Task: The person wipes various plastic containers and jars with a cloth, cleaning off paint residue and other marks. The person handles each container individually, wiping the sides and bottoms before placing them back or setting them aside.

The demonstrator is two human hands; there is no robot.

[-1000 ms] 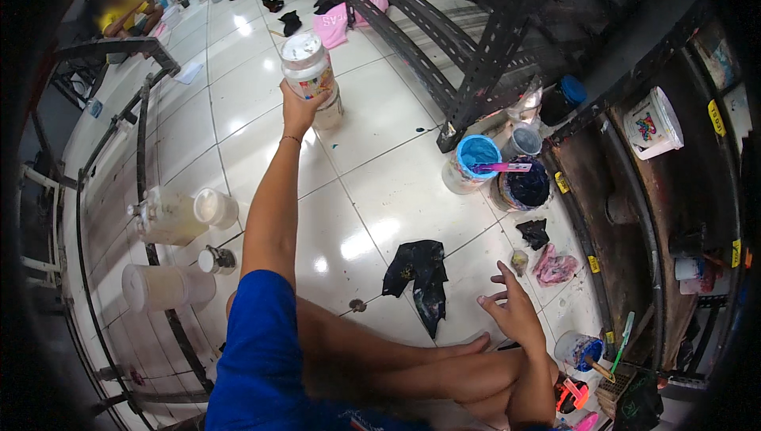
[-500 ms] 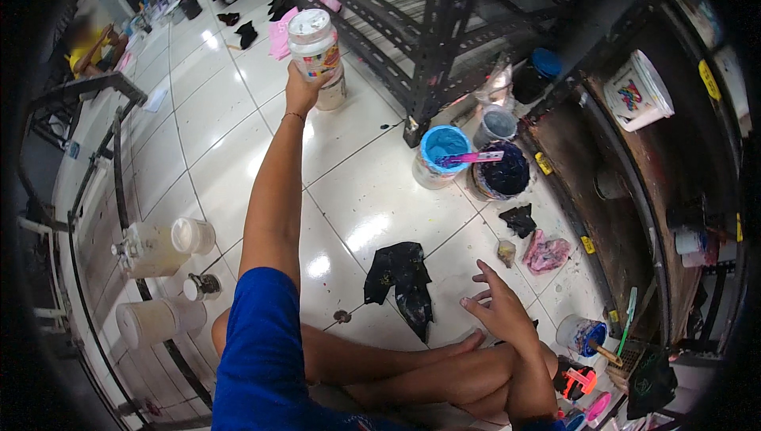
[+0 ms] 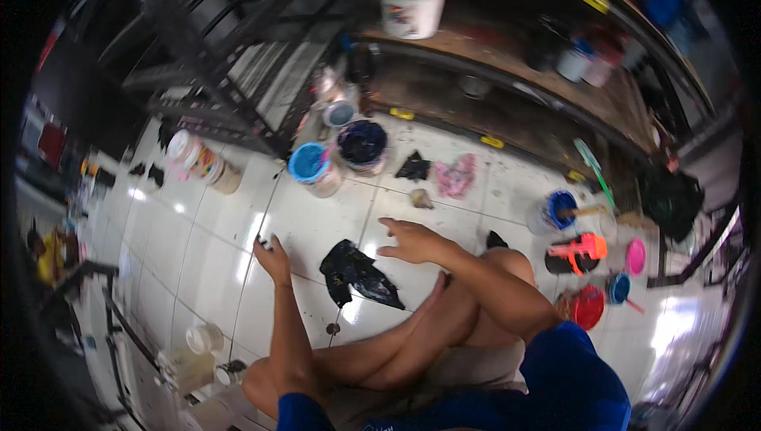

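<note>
My left hand [image 3: 273, 260] is over the tiled floor, empty, with its fingers apart. My right hand [image 3: 411, 241] reaches out above my crossed legs, also holding nothing, its fingers stretched. Between and below the hands lies a crumpled black plastic bag [image 3: 357, 274] with paint smears. Farther off stand a tub of light blue paint [image 3: 315, 169] and a pail of dark paint [image 3: 363, 145]. At the left, two plastic paint jars [image 3: 208, 164] stand one on top of the other, apart from my left hand.
A black metal shelf [image 3: 432, 54] holds a white lidded bucket [image 3: 412, 7]. To the right are a tub of blue paint [image 3: 555, 210] with a brush, a red container [image 3: 585, 306] and a pink one [image 3: 636, 256]. A pink plastic wad [image 3: 456, 176] lies beyond my right hand.
My left hand has let go of the jar and drawn back toward me. The view has turned to the right. My right hand has moved out over the floor.
</note>
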